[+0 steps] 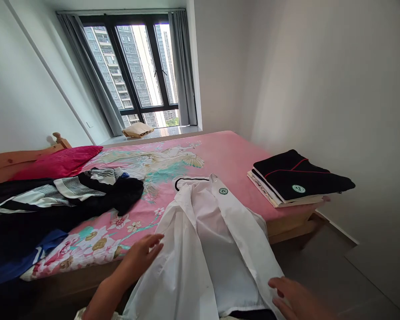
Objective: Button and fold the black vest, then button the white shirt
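Note:
A white garment with black collar trim and a small green badge (206,240) lies spread over the near edge of the bed, hanging toward the floor. My left hand (142,255) rests on its left side, fingers stretched out flat on the cloth. My right hand (295,300) lies at the garment's lower right edge, fingers extended along the fabric. Neither hand grips anything that I can see.
The bed has a pink floral sheet (220,153). A heap of dark and striped clothes (60,200) covers its left side beside a magenta pillow (58,162). Folded black and white garments (295,180) are stacked at the right corner. A window (136,71) is behind; grey floor lies to the right.

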`<move>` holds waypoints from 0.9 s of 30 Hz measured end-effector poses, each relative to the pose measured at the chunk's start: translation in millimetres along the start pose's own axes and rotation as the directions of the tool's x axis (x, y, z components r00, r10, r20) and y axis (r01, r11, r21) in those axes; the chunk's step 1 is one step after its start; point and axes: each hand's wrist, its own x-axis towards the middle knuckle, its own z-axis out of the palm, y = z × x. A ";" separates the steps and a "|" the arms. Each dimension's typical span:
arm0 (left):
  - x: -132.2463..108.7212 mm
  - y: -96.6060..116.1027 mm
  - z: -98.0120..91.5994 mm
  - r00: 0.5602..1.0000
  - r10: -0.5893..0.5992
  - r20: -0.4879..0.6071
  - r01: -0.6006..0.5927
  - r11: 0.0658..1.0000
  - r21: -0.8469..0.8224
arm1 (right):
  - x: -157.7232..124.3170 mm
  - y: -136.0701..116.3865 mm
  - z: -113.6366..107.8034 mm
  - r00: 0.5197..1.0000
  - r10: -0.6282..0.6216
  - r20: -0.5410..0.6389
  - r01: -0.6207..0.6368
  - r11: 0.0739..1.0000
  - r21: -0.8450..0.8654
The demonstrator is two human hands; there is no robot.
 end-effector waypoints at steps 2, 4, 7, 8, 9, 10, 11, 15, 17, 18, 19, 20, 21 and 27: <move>36.0 -19.9 -2.2 0.995 -0.051 -0.083 0.049 0.998 -0.028 | 14.9 -7.6 -5.0 0.998 -0.029 -0.057 0.031 0.998 0.045; 68.9 -33.4 2.5 0.988 -0.098 -0.123 0.090 0.994 -0.068 | 38.5 -21.2 -10.6 0.992 -0.089 -0.094 0.097 0.992 0.078; 103.0 -41.4 13.4 0.982 -0.142 -0.128 0.131 0.987 -0.091 | 84.2 -39.9 -17.9 0.973 -0.156 -0.172 0.177 0.978 0.114; 109.2 -42.2 14.7 0.978 -0.158 -0.139 0.146 0.985 -0.093 | 99.3 -43.6 -20.1 0.968 -0.158 -0.194 0.184 0.975 0.124; 112.8 -42.7 13.6 0.971 -0.174 -0.164 0.160 0.983 -0.093 | 112.9 -46.0 -22.4 0.965 -0.153 -0.214 0.184 0.974 0.133; 113.8 -43.3 9.7 0.962 -0.187 -0.201 0.173 0.981 -0.089 | 124.6 -47.9 -24.8 0.963 -0.147 -0.226 0.182 0.973 0.141; 112.3 -43.8 3.2 0.949 -0.196 -0.247 0.182 0.980 -0.079 | 134.1 -49.8 -27.2 0.962 -0.145 -0.231 0.182 0.972 0.146; 86.9 -39.8 -36.1 0.904 -0.202 -0.376 0.224 0.975 0.013 | 151.4 -75.6 -30.5 0.959 -0.191 -0.209 0.232 0.953 0.195; 68.5 -28.7 -50.5 0.912 -0.155 -0.381 0.207 0.973 0.099 | 154.1 -105.4 -20.4 0.942 -0.251 -0.222 0.300 0.927 0.223; 59.1 -20.5 -53.8 0.921 -0.112 -0.373 0.174 0.975 0.136 | 155.8 -123.6 -11.3 0.921 -0.303 -0.246 0.358 0.907 0.221; 50.0 -11.0 -54.2 0.930 -0.063 -0.363 0.128 0.979 0.158 | 158.3 -142.7 0.1 0.887 -0.370 -0.276 0.429 0.881 0.201; 41.1 -0.8 -52.0 0.938 -0.014 -0.347 0.075 0.984 0.163 | 161.9 -161.4 13.2 0.841 -0.446 -0.306 0.507 0.846 0.161; 32.5 9.3 -47.6 0.943 0.029 -0.331 0.023 0.988 0.152 | 166.6 -178.2 26.8 0.798 -0.510 -0.321 0.567 0.816 0.115; -9.8 33.8 -17.3 0.976 0.164 -0.144 -0.135 0.972 0.195 | 209.6 -195.9 70.3 0.791 -0.532 -0.302 0.587 0.799 0.132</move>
